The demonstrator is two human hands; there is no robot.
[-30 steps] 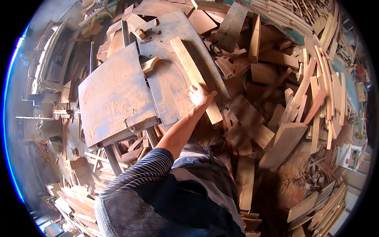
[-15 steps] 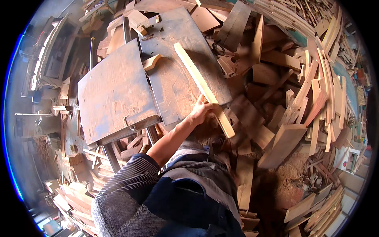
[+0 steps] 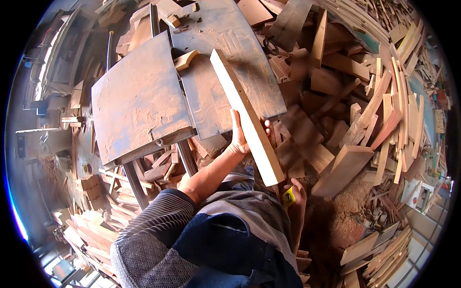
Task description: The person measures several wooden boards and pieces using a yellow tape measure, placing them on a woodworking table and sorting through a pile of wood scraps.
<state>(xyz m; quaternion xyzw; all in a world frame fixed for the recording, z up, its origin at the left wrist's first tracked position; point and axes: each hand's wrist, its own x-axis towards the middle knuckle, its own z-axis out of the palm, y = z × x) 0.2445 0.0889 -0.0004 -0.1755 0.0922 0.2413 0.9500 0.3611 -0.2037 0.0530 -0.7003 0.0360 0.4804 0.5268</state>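
A long pale wooden plank (image 3: 242, 113) lies slanted over the edge of a dusty metal saw table (image 3: 144, 96), its near end sticking out toward me. My left hand (image 3: 238, 137) grips the plank from the left side around its middle. My right hand (image 3: 297, 192) sits just below the plank's near end, closed on a small yellow object (image 3: 287, 196) that is mostly hidden. A short curved wood offcut (image 3: 185, 59) rests on the table beside the plank's far end.
Heaps of wood offcuts and boards (image 3: 365, 110) fill the right side and back. Sawdust (image 3: 336, 221) covers the floor at lower right. Stacked boards (image 3: 91, 230) lie at lower left, under the table's metal legs (image 3: 137, 182).
The plank has slid toward me, off the table's edge, with my left hand on it. My right hand with the yellow object has come into view under its near end.
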